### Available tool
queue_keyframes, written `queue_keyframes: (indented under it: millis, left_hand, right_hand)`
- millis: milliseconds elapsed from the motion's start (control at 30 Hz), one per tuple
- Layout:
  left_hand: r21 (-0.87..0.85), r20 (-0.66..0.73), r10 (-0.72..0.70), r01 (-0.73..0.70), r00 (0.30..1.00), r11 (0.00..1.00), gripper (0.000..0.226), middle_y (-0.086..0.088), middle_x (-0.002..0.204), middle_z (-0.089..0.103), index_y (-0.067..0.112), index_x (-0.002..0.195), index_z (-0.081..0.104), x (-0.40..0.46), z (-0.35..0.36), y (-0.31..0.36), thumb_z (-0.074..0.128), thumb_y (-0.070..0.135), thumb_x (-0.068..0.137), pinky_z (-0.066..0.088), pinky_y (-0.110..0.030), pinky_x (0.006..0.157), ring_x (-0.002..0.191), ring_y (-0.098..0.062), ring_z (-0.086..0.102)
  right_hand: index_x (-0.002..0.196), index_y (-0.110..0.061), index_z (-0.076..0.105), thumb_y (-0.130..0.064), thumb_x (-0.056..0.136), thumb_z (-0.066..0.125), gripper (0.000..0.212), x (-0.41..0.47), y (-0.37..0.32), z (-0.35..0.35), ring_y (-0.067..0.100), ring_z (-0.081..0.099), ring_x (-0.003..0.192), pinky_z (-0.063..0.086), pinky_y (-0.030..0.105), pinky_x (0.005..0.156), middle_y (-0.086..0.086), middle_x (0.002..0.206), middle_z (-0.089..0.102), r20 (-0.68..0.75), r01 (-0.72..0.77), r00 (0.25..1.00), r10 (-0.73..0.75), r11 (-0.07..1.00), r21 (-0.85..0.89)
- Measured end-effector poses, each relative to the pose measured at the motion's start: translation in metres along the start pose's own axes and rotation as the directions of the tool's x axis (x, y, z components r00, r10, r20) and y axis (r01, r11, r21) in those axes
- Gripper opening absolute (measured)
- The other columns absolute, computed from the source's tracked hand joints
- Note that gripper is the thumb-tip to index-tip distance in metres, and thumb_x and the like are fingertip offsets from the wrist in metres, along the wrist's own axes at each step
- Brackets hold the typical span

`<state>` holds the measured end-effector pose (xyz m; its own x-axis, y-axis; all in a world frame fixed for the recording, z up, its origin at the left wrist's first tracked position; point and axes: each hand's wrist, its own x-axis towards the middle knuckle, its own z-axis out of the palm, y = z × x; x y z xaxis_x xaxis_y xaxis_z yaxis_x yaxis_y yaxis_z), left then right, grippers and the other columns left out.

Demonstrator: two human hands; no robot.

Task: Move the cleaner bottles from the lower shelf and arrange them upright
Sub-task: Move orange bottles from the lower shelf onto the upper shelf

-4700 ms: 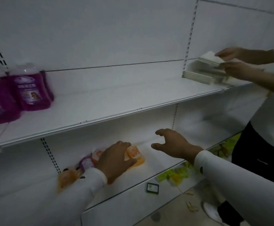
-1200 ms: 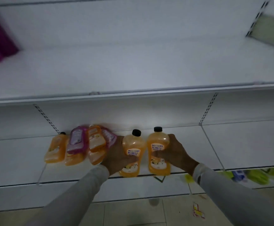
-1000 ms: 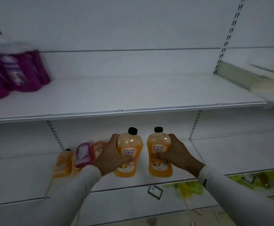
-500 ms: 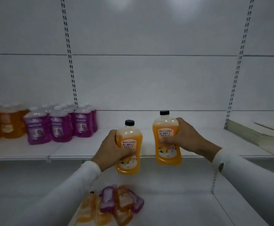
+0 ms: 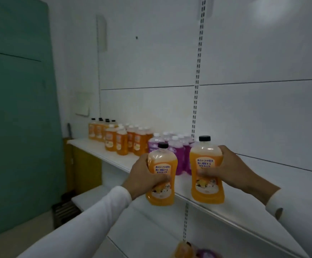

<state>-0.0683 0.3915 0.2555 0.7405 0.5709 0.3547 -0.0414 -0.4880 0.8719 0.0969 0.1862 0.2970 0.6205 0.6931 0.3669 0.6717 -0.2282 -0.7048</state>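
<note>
My left hand (image 5: 144,177) grips an orange cleaner bottle (image 5: 163,164) with a black cap, held upright in front of the upper shelf (image 5: 118,162). My right hand (image 5: 231,170) grips a second orange bottle (image 5: 206,185), also upright, over the shelf's front edge. Behind them on that shelf stand several purple bottles (image 5: 179,151) and, further left, several orange bottles (image 5: 121,141), all upright. At the bottom edge, orange and purple bottles (image 5: 194,250) lie on the lower shelf, mostly cut off.
A slotted upright (image 5: 198,81) runs down the white back wall. A green panel (image 5: 19,108) fills the left side. To the right of my hands the upper shelf surface (image 5: 244,207) is bare. A dark step or crate (image 5: 64,209) sits on the floor at left.
Both hands picked up orange bottles from the lower shelf and raised them to the upper shelf. My view has turned left, so the standing rows now appear behind the held bottles.
</note>
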Motion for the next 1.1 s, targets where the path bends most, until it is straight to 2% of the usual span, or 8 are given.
queue_keyframes:
  millis: [133,233,400,500,633,800,933,1100]
  left_hand:
    - [0.06,-0.134,-0.045,0.054,0.99,0.997,0.07,0.005,0.106,0.065,0.029,0.117,0.046,0.0,-0.068,-0.024,0.089,0.028,0.061,0.06,-0.036,0.08,0.094,-0.013,0.067]
    - [0.079,-0.239,-0.076,0.097,0.968,0.992,0.069,0.006,0.107,0.064,0.03,0.116,0.045,0.002,-0.127,-0.049,0.088,0.029,0.062,0.059,-0.035,0.08,0.094,-0.012,0.067]
    - [0.082,-0.362,-0.097,0.135,0.927,0.987,0.064,0.003,0.105,0.065,0.031,0.111,0.045,0.019,-0.23,-0.105,0.087,0.024,0.063,0.06,-0.036,0.076,0.091,-0.013,0.068]
    - [0.07,-0.408,-0.11,0.15,0.907,0.986,0.069,0.002,0.106,0.065,0.029,0.115,0.046,0.041,-0.293,-0.137,0.088,0.026,0.061,0.06,-0.037,0.077,0.091,-0.014,0.068]
    - [0.069,-0.419,-0.126,0.17,0.899,0.983,0.066,0.002,0.106,0.065,0.029,0.114,0.045,0.077,-0.362,-0.175,0.087,0.024,0.063,0.06,-0.029,0.07,0.089,-0.012,0.068]
    - [0.054,-0.425,-0.133,0.172,0.895,0.984,0.062,0.002,0.102,0.065,0.028,0.112,0.046,0.141,-0.422,-0.223,0.086,0.021,0.065,0.055,-0.02,0.06,0.087,-0.011,0.067]
    - [0.055,-0.414,-0.132,0.169,0.901,0.984,0.064,0.001,0.102,0.066,0.024,0.117,0.048,0.205,-0.454,-0.272,0.086,0.022,0.065,0.057,-0.024,0.064,0.088,-0.012,0.068]
    - [0.083,-0.382,-0.09,0.131,0.92,0.988,0.064,-0.002,0.103,0.066,0.02,0.116,0.049,0.305,-0.482,-0.332,0.087,0.017,0.065,0.056,-0.02,0.062,0.087,-0.012,0.068]
  right_hand:
    - [0.113,-0.028,0.054,-0.035,0.057,0.091,0.066,0.053,-0.025,0.067,0.008,0.072,0.082,0.061,0.029,0.069,-0.006,0.094,0.073,0.136,0.102,0.984,-0.112,0.992,0.079]
    - [0.103,-0.027,0.059,-0.021,0.064,0.089,0.049,0.093,-0.055,0.13,0.007,0.072,0.08,0.061,0.031,0.071,-0.004,0.09,0.074,0.213,0.177,0.955,-0.208,0.972,0.154]
    - [0.116,-0.035,0.054,-0.035,0.059,0.09,0.068,0.164,-0.102,0.241,0.008,0.071,0.089,0.061,0.036,0.076,-0.007,0.102,0.072,0.31,0.251,0.901,-0.303,0.948,0.195]
    - [0.121,-0.034,0.051,-0.036,0.058,0.09,0.074,0.211,-0.133,0.3,0.007,0.071,0.088,0.061,0.033,0.074,-0.008,0.102,0.072,0.319,0.254,0.895,-0.312,0.944,0.212]
    - [0.123,-0.026,0.045,-0.032,0.062,0.089,0.076,0.266,-0.172,0.366,0.006,0.068,0.086,0.058,0.023,0.067,-0.009,0.104,0.067,0.282,0.245,0.911,-0.302,0.944,0.221]
    - [0.118,-0.034,0.034,-0.035,0.064,0.087,0.076,0.336,-0.2,0.432,0.006,0.066,0.089,0.057,0.023,0.069,-0.012,0.102,0.062,0.293,0.222,0.913,-0.284,0.948,0.228]
    - [0.126,-0.026,0.042,-0.039,0.063,0.087,0.079,0.402,-0.202,0.477,0.007,0.066,0.087,0.055,0.021,0.064,-0.008,0.105,0.064,0.239,0.222,0.935,-0.262,0.958,0.183]
    - [0.126,-0.026,0.042,-0.039,0.061,0.088,0.081,0.487,-0.186,0.529,0.006,0.064,0.087,0.054,0.02,0.064,-0.009,0.105,0.063,0.158,0.2,0.961,-0.227,0.965,0.169]
